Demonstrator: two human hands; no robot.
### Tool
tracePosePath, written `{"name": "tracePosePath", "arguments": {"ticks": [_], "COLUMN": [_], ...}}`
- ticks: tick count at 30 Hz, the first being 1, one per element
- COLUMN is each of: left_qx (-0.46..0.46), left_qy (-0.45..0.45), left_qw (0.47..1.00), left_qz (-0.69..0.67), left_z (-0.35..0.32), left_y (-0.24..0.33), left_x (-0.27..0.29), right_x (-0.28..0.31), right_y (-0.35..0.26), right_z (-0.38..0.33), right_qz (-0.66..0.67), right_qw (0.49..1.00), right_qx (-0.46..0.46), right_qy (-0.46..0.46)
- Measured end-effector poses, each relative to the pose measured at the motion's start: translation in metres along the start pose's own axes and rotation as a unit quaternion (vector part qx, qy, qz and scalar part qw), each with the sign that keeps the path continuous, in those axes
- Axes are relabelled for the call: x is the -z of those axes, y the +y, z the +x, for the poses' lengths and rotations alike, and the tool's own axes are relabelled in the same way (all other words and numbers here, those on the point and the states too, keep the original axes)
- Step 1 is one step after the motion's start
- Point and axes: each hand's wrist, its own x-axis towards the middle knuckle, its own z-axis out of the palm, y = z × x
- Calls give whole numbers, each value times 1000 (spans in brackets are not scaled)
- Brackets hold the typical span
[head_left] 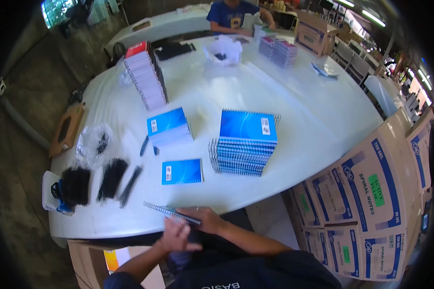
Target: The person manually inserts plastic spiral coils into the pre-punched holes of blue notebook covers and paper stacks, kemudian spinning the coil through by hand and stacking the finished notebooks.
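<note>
Near the front edge of the table, my right hand (pixel 207 220) is closed around a thin notebook (pixel 191 218), held edge-on. A wire spiral coil (pixel 154 207) runs along the notebook's edge and sticks out past it to the left. My left hand (pixel 177 235) is at the coil from below, fingertips against it and thumb stretched apart. Just beyond lies a single blue notebook (pixel 182 172). Behind it is a stack of blue-covered notebooks (pixel 168 121) without visible coils; to its right stands a taller stack of coil-bound blue notebooks (pixel 246 144).
Bundles of black coils (pixel 112 178) and a plastic bag (pixel 97 143) lie on the left. A tall red-topped notebook stack (pixel 147 79) stands at the back. Across the white table (pixel 318 125) sits another person (pixel 231 17). Cardboard boxes (pixel 357 192) are piled on the right.
</note>
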Motion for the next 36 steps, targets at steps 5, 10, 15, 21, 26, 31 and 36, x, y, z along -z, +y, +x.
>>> {"name": "tracePosePath", "arguments": {"ticks": [5, 10, 15, 21, 26, 31, 36], "left_qx": [164, 97, 151, 177, 159, 141, 128], "left_qy": [-23, 46, -138, -177, -185, -195, -212], "left_qw": [985, 994, 978, 956, 961, 965, 960], "left_qz": [39, 36, -47, -152, -128, -103, -129], "left_z": [10, 36, 105, 114, 130, 127, 131], "left_y": [-19, -1, -30, -53, -55, -64, -66], "left_x": [-25, -18, 17, 26, 32, 34, 34], "right_x": [-11, 17, 8, 4, 4, 6, 8], "right_y": [4, 1, 20, 15, 15, 6, 9], "right_z": [5, 14, 12, 22, 23, 26, 24], "right_qz": [118, 170, 180, 155, 170, 180, 128], "right_qw": [993, 978, 968, 964, 955, 950, 958], "right_qx": [-17, -119, -175, -195, -215, -230, -239], "right_qy": [8, -20, 7, 97, 113, 108, 90]}}
